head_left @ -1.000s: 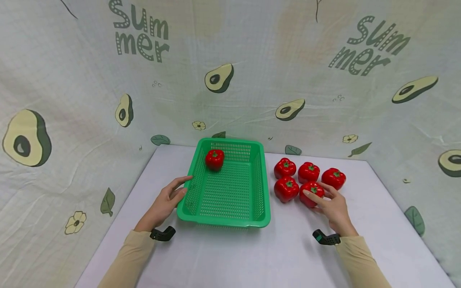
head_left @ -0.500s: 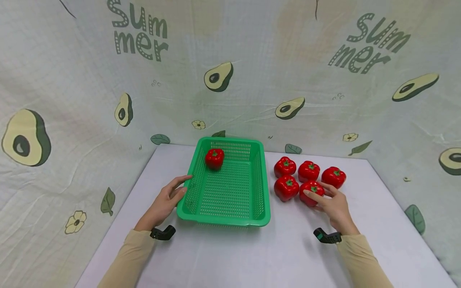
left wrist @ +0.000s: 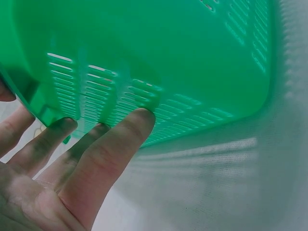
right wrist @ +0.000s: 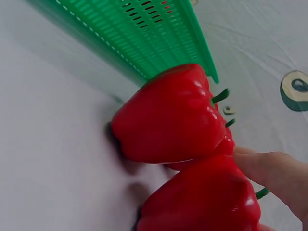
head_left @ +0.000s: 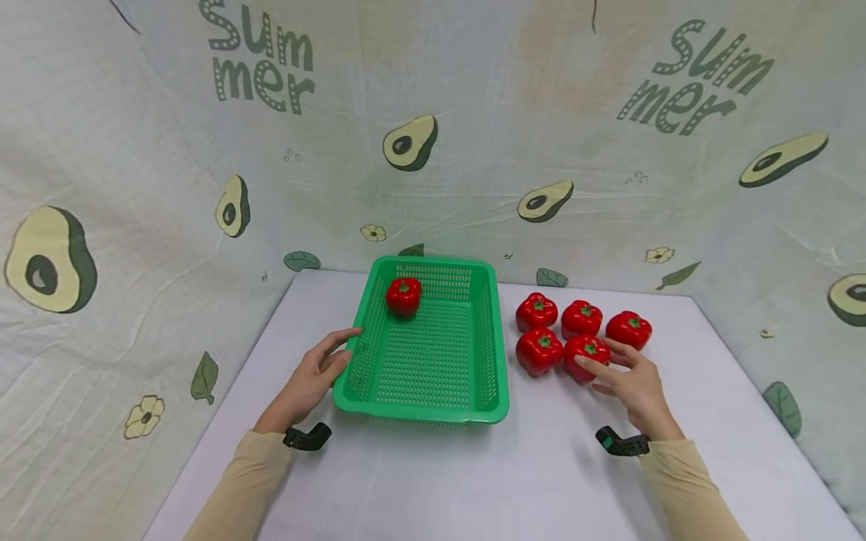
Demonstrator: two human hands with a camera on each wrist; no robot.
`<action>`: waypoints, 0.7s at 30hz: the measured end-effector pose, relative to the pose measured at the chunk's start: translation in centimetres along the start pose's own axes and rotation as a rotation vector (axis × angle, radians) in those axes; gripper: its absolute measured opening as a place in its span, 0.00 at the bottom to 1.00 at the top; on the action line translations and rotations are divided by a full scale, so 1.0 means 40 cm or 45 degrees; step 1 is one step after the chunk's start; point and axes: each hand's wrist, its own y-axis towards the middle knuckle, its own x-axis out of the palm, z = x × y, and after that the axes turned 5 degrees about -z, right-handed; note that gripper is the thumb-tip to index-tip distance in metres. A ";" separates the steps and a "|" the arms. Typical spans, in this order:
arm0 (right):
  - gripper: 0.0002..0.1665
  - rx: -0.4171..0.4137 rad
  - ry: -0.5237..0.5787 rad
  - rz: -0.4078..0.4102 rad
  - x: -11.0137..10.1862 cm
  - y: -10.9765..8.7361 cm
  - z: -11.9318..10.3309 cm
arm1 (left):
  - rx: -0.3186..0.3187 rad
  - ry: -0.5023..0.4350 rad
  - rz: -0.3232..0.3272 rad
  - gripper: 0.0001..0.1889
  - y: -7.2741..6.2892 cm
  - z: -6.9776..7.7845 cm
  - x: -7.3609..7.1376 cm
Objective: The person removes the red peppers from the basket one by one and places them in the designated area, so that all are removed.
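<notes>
My left hand (head_left: 313, 379) is at the left side of a green plastic basket (head_left: 422, 415); in the left wrist view its extended fingers (left wrist: 113, 149) lie against the slotted wall. One red bell pepper (head_left: 404, 297) sits in the basket's far left corner. To the right of the basket, my right hand (head_left: 632, 381) is at the nearest right-hand bell pepper (head_left: 585, 358), its fingers loosely spread around the right side. The thumb overlaps the pepper's front in the head view. In the right wrist view a fingertip (right wrist: 243, 161) is right at that pepper's top.
Several more red bell peppers stand close by: one to the left (head_left: 539, 352), and a back row with left (head_left: 537, 312), middle (head_left: 581, 319) and right (head_left: 628, 330) ones. A cloth with avocado prints (head_left: 433, 203) rises behind and beside the white table (head_left: 433, 481).
My right hand has shifted slightly right, and its fingers have loosened from around the pepper, which stays in place. My left hand stays at the basket. The head view has tilted slightly.
</notes>
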 end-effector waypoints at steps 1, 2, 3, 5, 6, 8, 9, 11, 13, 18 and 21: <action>0.58 -0.010 -0.011 0.001 -0.003 -0.003 -0.002 | 0.001 0.001 -0.001 0.27 0.000 0.000 0.000; 0.58 -0.019 -0.025 0.004 -0.006 -0.007 -0.006 | 0.002 0.002 -0.002 0.26 0.001 -0.001 0.001; 0.58 -0.027 -0.040 0.007 -0.010 -0.010 -0.010 | 0.003 0.001 -0.003 0.26 0.001 -0.001 0.001; 0.57 -0.044 -0.080 0.023 -0.016 -0.016 -0.020 | 0.005 -0.001 -0.005 0.26 0.001 -0.001 0.001; 0.57 -0.051 -0.102 0.039 -0.020 -0.018 -0.026 | 0.007 -0.001 -0.005 0.26 0.001 -0.001 0.000; 0.57 -0.062 -0.152 0.077 -0.028 -0.022 -0.040 | 0.011 -0.001 -0.004 0.26 0.001 0.000 0.000; 0.58 -0.069 -0.180 0.098 -0.032 -0.023 -0.049 | 0.015 0.001 -0.005 0.27 0.001 0.000 0.000; 0.57 -0.089 -0.233 0.137 -0.042 -0.024 -0.066 | 0.023 0.009 -0.005 0.27 0.001 0.001 -0.001; 0.57 -0.120 -0.289 0.166 -0.051 -0.025 -0.084 | 0.027 0.013 -0.005 0.27 0.002 0.003 -0.001; 0.56 -0.187 -0.360 0.184 -0.061 -0.030 -0.128 | 0.021 -0.005 -0.010 0.27 0.003 0.006 0.001; 0.55 -0.213 -0.348 0.158 -0.050 -0.032 -0.151 | 0.028 -0.004 -0.007 0.27 -0.001 0.006 -0.001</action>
